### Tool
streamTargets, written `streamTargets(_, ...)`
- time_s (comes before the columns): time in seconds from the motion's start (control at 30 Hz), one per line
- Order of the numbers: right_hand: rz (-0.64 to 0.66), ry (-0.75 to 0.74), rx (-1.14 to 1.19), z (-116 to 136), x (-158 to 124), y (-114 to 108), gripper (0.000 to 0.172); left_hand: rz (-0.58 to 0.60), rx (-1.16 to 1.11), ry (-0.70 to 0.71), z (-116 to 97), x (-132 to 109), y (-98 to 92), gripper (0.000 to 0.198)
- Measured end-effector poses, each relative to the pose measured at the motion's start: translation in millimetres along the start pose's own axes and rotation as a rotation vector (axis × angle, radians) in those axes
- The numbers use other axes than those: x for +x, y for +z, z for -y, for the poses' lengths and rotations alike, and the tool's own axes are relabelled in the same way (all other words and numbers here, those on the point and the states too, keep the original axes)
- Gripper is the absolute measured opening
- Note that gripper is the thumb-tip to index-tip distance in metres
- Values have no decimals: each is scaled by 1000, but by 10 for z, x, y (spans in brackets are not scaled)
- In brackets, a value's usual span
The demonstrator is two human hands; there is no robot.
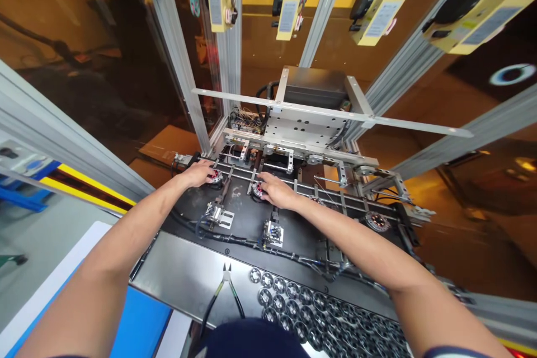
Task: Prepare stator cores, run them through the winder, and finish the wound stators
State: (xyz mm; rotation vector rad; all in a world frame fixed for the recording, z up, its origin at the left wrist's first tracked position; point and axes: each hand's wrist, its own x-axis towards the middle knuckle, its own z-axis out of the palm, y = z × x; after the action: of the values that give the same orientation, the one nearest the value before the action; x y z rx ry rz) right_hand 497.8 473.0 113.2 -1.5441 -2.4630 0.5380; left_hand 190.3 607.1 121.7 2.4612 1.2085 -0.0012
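Note:
My left hand [200, 173] reaches to a round metal part [215, 179] with a reddish ring, at the left end of the machine's rail. Its fingers are curled over the part's left side. Farther right, my right hand [276, 190] has its thumb and fingers closed about a second round metal part [257, 191], which also shows red; the fingers partly cover it. Both parts sit at the metal guide rail on the black machine plate [243, 201]. A third round part [377, 221], with coppery segments, rests at the rail's right end, away from both hands.
Cutting pliers [227, 276] lie on the steel ledge [180, 268] in front. Many round spoked metal parts [292, 290] stand in rows at right. Small clamp fixtures [274, 233] and cables sit on the plate. Yellow units [289, 5] hang overhead; a metal bar [331, 113] crosses behind.

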Motion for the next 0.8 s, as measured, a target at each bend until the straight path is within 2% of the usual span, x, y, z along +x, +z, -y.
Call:
streamTargets(0.2, 41, -1, 83, 3, 132, -123, 25, -139, -104, -44, -137, -111, 78, 32)
streamTargets(0.37, -30, -15, 203, 285, 20, -379, 15, -400, -266, -94, -409, -359, 58, 26)
streamTargets(0.5, -86, -79, 326, 779, -417, -587, 14, -570, -411, -23, -805, -910, -39, 36)
streamTargets(0.6, -126, -134, 425, 1223, -858, -633, 17, -662, -469, 60, -1195, -1484, -65, 26)
streamTargets(0.67, -228, -186, 462, 1493, -1129, -599, 14, -793, -474, 177, -1446, -1840, -51, 14)
streamTargets(0.73, -375, -265, 442, 1716, -1347, -531, 8, -921, -486, 292, -1657, -2119, -19, 25)
streamTargets(0.8, -518, -339, 392, 1887, -1506, -455, 11, -997, -505, 373, -1818, -2314, 17, 40)
